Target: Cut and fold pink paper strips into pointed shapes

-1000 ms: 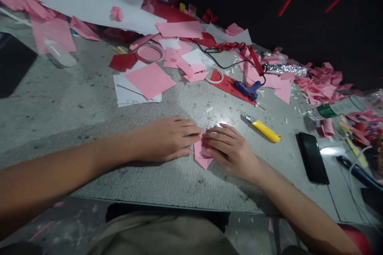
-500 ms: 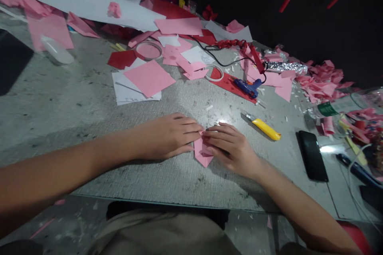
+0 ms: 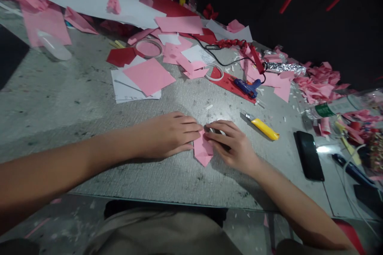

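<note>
Left hand [image 3: 172,135] is lying palm-down, fingers straight, tips touching folded pink paper [image 3: 203,147]; can't tell if pinching. Paper is lying near table [image 3: 167,183] front edge, pointed end facing it. Right hand [image 3: 230,143] is curving fingers onto paper's right side, grip unclear. Yellow utility knife [image 3: 265,128], then black smartphone [image 3: 310,156], are lying further right.

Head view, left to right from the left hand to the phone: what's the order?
Left hand → folded pink paper → right hand → yellow cutter → black phone.
</note>
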A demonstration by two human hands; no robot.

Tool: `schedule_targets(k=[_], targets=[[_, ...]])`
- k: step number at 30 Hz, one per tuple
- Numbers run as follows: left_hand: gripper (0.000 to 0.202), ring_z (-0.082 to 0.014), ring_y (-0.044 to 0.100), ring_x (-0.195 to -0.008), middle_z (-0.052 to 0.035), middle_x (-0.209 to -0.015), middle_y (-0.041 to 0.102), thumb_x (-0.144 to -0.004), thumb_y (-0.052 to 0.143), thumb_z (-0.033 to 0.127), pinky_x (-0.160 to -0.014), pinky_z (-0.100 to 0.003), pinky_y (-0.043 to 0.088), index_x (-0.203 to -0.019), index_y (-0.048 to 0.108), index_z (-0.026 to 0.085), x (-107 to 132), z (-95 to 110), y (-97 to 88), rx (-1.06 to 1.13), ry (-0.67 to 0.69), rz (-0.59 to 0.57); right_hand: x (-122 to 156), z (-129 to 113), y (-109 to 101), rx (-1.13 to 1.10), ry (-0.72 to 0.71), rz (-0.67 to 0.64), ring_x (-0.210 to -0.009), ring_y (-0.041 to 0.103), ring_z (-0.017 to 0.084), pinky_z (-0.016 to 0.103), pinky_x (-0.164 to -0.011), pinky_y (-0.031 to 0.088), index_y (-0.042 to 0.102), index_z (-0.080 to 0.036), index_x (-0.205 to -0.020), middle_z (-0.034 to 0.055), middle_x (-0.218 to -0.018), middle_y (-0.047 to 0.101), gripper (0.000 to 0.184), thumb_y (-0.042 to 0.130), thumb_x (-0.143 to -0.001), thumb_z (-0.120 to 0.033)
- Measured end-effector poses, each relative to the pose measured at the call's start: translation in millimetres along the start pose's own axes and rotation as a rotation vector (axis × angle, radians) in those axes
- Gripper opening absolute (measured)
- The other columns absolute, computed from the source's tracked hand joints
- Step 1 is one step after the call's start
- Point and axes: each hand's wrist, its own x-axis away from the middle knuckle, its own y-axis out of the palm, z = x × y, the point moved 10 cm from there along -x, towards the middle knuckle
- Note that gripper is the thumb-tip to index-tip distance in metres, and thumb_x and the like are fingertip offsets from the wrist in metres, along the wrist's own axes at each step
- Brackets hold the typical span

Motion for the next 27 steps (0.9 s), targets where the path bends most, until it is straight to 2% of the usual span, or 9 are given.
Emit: schedule_targets(k=[3, 6, 11, 17, 20, 27], targets=[[0.033, -0.0280, 0.060, -0.137, -0.0099, -0.149, 0.068, -0.107, 0.057, 0.023, -0.113, -0.041, 0.042, -0.137, 0.067, 0.018, 1.0, 1.1, 0.7, -0.020, 0.017, -0.020, -0.1, -1.3, 1.0, 0.015, -0.012, -0.016, -0.127, 0.067, 0.028, 0.055, -0.110, 0.056, 0.078, -0.027, -0.126, 0.0082, -0.137, 0.075, 0.029, 0.062, -0.103, -0.019], [0.044, -0.0283, 0.058, -0.140, -0.0103, -0.153, 0.065, -0.100, 0.059, 0.013, -0.114, -0.042, 0.042, -0.143, 0.063, 0.018, 2.0, 1.3, 1.0, -0.025, 0.024, -0.041, 0.0, -2.1, 1.1, 0.025, -0.026, -0.025, -0.131, 0.064, 0.029, 0.056, -0.112, 0.055, 0.078, -0.024, -0.126, 0.0096, -0.140, 0.073, 0.029, 0.062, -0.102, -0.019], [0.044, -0.0278, 0.059, -0.139, -0.0106, -0.149, 0.067, -0.098, 0.061, 0.013, -0.115, -0.041, 0.042, -0.142, 0.065, 0.018, 2.3, 1.5, -0.8, -0.005, 0.027, -0.026, 1.8, -1.6, 2.3, 0.028, -0.042, -0.031, -0.136, 0.062, 0.029, 0.057, -0.114, 0.053, 0.076, -0.026, -0.129, 0.0095, -0.144, 0.070, 0.031, 0.062, -0.101, -0.020], [0.056, -0.0299, 0.054, -0.144, -0.0133, -0.155, 0.062, -0.093, 0.059, 0.007, -0.118, -0.043, 0.040, -0.148, 0.059, 0.015, 3.3, 3.3, 4.0, -0.013, 0.030, -0.057, 2.4, -2.4, 2.7, 0.027, -0.046, -0.036, -0.141, 0.058, 0.029, 0.057, -0.119, 0.051, 0.077, -0.025, -0.127, 0.0088, -0.144, 0.071, 0.029, 0.063, -0.102, -0.023], [0.056, -0.0293, 0.054, -0.145, -0.0133, -0.154, 0.062, -0.094, 0.056, 0.006, -0.119, -0.043, 0.039, -0.149, 0.058, 0.015, 3.4, 4.2, 5.5, -0.019, 0.033, -0.075, 1.7, -2.9, 2.5, 0.023, -0.044, -0.039, -0.141, 0.058, 0.030, 0.057, -0.119, 0.050, 0.077, -0.023, -0.127, 0.0099, -0.144, 0.071, 0.028, 0.064, -0.102, -0.023], [0.052, -0.0287, 0.058, -0.140, -0.0120, -0.148, 0.067, -0.094, 0.059, 0.009, -0.116, -0.042, 0.042, -0.145, 0.062, 0.016, 1.2, 4.6, 0.9, 0.008, 0.041, -0.029, 0.2, -1.6, 0.4, 0.011, -0.027, -0.020, -0.136, 0.062, 0.030, 0.059, -0.116, 0.051, 0.074, -0.026, -0.131, 0.0091, -0.141, 0.072, 0.033, 0.062, -0.102, -0.021]])
